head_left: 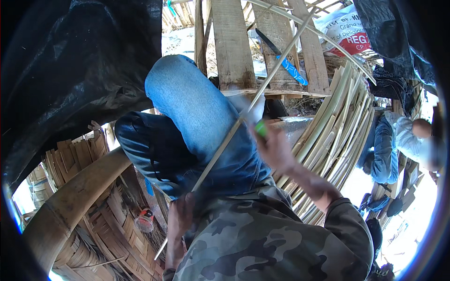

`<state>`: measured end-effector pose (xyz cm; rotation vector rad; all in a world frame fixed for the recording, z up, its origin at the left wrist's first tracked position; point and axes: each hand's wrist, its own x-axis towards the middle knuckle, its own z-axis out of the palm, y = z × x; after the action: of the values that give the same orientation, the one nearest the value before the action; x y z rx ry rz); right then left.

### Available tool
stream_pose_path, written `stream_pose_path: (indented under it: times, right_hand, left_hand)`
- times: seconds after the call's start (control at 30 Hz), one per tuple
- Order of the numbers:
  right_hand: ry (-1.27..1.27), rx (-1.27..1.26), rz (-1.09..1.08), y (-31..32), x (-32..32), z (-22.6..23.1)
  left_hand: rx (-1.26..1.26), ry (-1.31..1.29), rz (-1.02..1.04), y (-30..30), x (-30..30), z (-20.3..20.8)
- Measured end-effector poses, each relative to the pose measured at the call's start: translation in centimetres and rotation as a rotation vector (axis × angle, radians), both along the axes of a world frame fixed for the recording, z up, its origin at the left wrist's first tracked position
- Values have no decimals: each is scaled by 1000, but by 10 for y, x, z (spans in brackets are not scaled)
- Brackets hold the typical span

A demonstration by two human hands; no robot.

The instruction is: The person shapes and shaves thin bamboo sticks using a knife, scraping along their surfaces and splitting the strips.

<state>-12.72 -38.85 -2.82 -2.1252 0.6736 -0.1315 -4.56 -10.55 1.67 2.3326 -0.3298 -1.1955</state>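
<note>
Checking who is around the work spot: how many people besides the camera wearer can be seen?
1: a person in a light top and blue jeans at the right edge, beyond the leaning bamboo strips. Others may be hidden behind the black tarp.

a long, thin, pale bamboo strip (243,117) runs on a slant from lower left to upper right, across a bent knee in blue jeans. its lower end passes through the left hand. a green-handled knife (259,127), blurred, meets it about midway, held in the right hand.
</note>
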Motion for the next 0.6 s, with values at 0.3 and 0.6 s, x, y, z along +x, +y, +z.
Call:
stream_pose_path:
  times: [0.3,0.6]
  right_hand:
    - [-53,-134,15,11,-23,-34]
    - [613,184,-120,30,-54,-45]
  left_hand:
    - [-179,-118,-30,-5,-3,-17]
    - [-62,-74,-54,-13,-4,-19]
